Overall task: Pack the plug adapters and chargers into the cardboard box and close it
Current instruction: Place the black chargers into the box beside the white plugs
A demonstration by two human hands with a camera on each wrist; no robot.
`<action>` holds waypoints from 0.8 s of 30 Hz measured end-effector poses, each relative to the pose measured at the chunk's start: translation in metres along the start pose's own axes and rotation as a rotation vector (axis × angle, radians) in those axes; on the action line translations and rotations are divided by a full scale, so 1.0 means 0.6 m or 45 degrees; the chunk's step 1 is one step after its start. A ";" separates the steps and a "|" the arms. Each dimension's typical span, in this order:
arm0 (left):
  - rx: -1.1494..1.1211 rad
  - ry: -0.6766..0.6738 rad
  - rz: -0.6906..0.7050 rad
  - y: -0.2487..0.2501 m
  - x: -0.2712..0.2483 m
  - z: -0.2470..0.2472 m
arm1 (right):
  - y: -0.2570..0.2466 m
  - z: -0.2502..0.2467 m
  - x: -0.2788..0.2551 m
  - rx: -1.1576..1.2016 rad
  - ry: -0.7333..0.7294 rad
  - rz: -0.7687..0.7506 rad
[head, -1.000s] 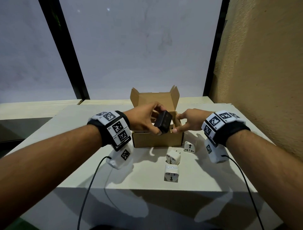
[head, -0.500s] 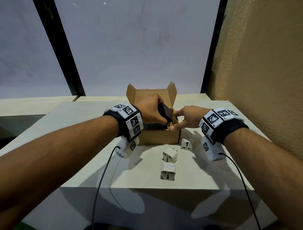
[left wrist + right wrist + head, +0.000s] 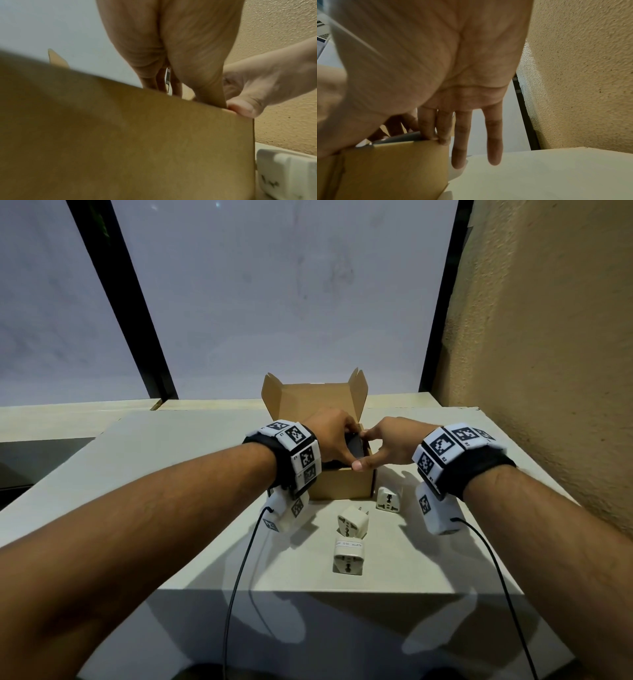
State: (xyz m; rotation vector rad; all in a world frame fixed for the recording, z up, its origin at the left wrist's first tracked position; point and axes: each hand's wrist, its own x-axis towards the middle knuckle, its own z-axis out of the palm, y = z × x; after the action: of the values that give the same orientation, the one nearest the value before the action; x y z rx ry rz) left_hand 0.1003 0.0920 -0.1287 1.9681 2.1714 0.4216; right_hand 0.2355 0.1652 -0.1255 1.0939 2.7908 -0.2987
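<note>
Black charger (image 3: 356,447) (left hand (image 3: 330,436)) in box (image 3: 342,484)

Brown cardboard box (image 3: 342,482), black charger (image 3: 356,447), 3 white adapters (image 3: 350,556), black-and-white checkered wristbands (image 3: 301,453).

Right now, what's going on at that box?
A person is packing the open cardboard box. The left hand grips a black charger and lowers it into the box, while the right hand steadies the box's near right corner, thumb on the front rim. Three white adapters lie on the table in front of the box, not yet packed. The lid stands open.
</note>
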 end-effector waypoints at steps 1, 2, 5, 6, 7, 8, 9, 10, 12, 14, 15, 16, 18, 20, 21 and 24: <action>0.006 -0.012 -0.005 0.000 0.002 0.001 | 0.000 0.000 0.001 0.004 0.005 -0.004; 0.011 -0.023 -0.007 0.000 0.004 0.002 | 0.001 0.000 0.001 0.006 0.008 -0.008; 0.022 -0.054 -0.019 -0.003 0.010 0.008 | 0.001 0.000 0.001 0.005 0.009 -0.014; 0.030 -0.062 -0.028 -0.003 0.012 0.012 | 0.000 0.000 0.001 0.005 0.007 -0.016; 0.037 -0.073 -0.035 -0.004 0.014 0.017 | 0.000 -0.001 0.000 0.007 0.006 -0.020; 0.045 -0.085 -0.033 -0.005 0.015 0.022 | 0.000 -0.001 0.000 0.009 0.005 -0.022; 0.056 -0.096 -0.031 -0.005 0.015 0.025 | 0.000 -0.001 -0.001 0.009 0.005 -0.024; 0.065 -0.102 -0.027 -0.005 0.016 0.028 | -0.001 -0.001 -0.001 0.007 0.004 -0.025; 0.053 -0.109 -0.031 -0.007 0.018 0.030 | -0.001 0.000 -0.001 0.002 0.002 -0.025; 0.050 -0.118 -0.024 -0.009 0.020 0.031 | -0.002 0.000 -0.001 -0.004 0.001 -0.023; 0.050 -0.121 -0.015 -0.010 0.020 0.031 | -0.002 0.000 -0.002 -0.003 0.001 -0.023; 0.044 -0.120 0.002 -0.012 0.020 0.031 | -0.001 0.000 -0.002 0.003 0.001 -0.026; 0.020 -0.114 0.041 -0.014 0.020 0.032 | 0.000 -0.001 -0.004 0.019 -0.004 -0.033; 0.013 -0.111 0.087 -0.016 0.020 0.032 | -0.001 -0.001 -0.005 0.026 -0.005 -0.035; 0.014 -0.109 0.104 -0.017 0.020 0.032 | -0.001 -0.001 -0.005 0.025 -0.004 -0.034; -0.013 -0.106 0.134 -0.022 0.021 0.031 | 0.000 0.000 -0.004 0.023 -0.001 -0.027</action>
State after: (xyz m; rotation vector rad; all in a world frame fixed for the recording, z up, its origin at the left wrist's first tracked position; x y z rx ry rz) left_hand 0.0925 0.1051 -0.1499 2.0628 2.0189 0.3584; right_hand 0.2374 0.1635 -0.1247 1.0680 2.8062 -0.3275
